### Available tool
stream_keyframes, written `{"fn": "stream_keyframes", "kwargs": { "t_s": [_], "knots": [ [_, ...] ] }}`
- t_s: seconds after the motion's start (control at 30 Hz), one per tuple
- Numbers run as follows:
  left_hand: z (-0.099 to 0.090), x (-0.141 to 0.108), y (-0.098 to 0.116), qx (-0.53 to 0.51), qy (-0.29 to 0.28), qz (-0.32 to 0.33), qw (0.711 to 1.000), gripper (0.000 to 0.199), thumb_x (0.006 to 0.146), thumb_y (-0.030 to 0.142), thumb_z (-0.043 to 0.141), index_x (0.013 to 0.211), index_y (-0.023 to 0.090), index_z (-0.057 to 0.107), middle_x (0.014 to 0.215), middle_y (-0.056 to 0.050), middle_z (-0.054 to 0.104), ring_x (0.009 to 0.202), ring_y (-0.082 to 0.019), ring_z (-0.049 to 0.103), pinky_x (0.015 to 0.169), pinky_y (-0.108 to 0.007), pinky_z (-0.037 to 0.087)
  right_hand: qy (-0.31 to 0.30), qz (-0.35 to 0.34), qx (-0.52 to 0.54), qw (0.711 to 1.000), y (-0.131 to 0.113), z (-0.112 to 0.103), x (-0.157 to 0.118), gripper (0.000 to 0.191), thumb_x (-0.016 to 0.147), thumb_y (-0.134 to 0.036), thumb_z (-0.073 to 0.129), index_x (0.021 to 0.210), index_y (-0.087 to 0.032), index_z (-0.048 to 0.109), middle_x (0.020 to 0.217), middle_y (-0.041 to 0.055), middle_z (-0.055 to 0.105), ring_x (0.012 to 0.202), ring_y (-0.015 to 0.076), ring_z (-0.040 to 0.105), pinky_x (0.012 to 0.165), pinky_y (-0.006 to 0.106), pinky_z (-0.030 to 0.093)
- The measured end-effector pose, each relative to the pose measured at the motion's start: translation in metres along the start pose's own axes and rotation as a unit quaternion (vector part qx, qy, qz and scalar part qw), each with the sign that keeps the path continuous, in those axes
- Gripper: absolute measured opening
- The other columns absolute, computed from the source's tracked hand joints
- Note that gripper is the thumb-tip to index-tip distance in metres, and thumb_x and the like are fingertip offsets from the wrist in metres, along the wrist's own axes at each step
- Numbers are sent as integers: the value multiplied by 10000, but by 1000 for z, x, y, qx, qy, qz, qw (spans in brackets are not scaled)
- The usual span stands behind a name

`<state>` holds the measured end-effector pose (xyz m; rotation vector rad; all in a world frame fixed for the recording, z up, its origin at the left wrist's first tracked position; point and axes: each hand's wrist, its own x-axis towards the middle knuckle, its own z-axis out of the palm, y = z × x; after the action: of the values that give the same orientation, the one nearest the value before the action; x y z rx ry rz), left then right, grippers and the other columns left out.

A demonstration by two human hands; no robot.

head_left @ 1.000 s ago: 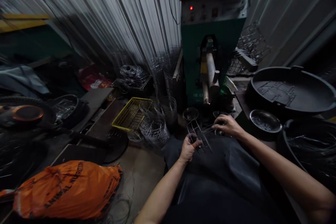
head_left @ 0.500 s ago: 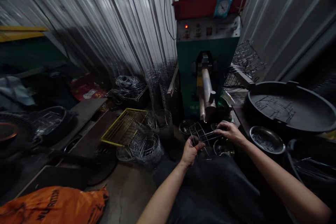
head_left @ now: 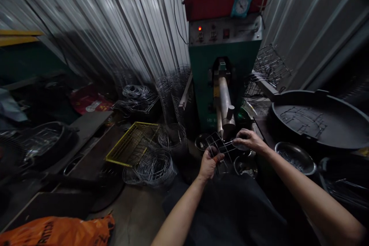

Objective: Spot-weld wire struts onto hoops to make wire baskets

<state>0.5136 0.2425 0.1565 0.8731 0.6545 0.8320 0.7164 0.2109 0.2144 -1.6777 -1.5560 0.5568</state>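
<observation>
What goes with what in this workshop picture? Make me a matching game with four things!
Things:
1. Left hand
2. Basket
3. Bag
4. Small light

Clues:
A. orange, at the bottom left of the picture
B. holding a wire frame
C. glowing red
D. yellow

Right pairs: 1-B, 2-D, 3-A, 4-C

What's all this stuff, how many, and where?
Wire frame: one, grey, near centre
Thin rods: unclear number, grey, beside frame
Machine: one, green, beyond frame
Dial: one, blue, top, right of centre
Basket: one, yellow, left of frame
Mesh cylinders: several, grey, beside basket
Pan: one, black, right
Bowls: at least three, silvery, near frame and pan
Bag: one, orange, lower left
Corrugated sheeting: two stretches, grey, background
Far-left clutter: too dim to sort
Left hand: one, bare, gripping frame
Right hand: one, bare, holding rods
</observation>
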Motion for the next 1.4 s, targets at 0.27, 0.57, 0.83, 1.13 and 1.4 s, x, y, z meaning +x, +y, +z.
{"fn": "stream_keyframes", "kwargs": {
  "t_s": [0.27, 0.57, 0.83, 1.13, 1.4],
  "knots": [
    [7, 2, 11, -12, 15, -8, 1000, 455, 481, 276, 773, 714, 184, 393, 575, 88, 450, 442, -36, 424, 410, -157, 314, -1, 13, 15, 1000, 4, -3, 8, 377, 622, -536, 627, 640, -161, 592, 707, 26, 529, 684, 169, 514, 598, 264, 397],
    [8, 9, 12, -20, 9, -14, 1000, 453, 490, 279, 761, 730, 190, 387, 570, 97, 437, 404, -29, 398, 355, -148, 278, 5, 42, 11, 999, -1, -4, 15, 397, 564, -563, 639, 603, -171, 597, 661, 18, 542, 647, 166, 505, 587, 265, 381],
    [4, 12, 13, -17, -25, -11, 999, 407, 514, 263, 748, 675, 179, 384, 559, 91, 432, 382, -16, 364, 347, -143, 248, -1, 40, 20, 999, 10, 3, 18, 378, 603, -551, 633, 621, -175, 590, 655, 8, 542, 675, 174, 518, 635, 280, 398],
    [0, 5, 13, 7, 10, 4, 1000, 385, 574, 320, 723, 878, 169, 542, 629, 38, 536, 534, -64, 494, 461, -161, 371, 261, 131, 92, 952, 22, 14, -42, 320, 612, -486, 670, 728, -190, 628, 755, 42, 610, 779, 220, 551, 704, 328, 425],
    [6, 5, 5, 15, 22, 21, 999, 356, 589, 319, 718, 845, 162, 528, 604, 57, 500, 445, -32, 412, 386, -150, 302, 202, 249, 584, 746, 13, 52, -20, 237, 591, -254, 750, 785, -215, 621, 661, -30, 611, 645, 112, 587, 585, 211, 491]
  ]
}}
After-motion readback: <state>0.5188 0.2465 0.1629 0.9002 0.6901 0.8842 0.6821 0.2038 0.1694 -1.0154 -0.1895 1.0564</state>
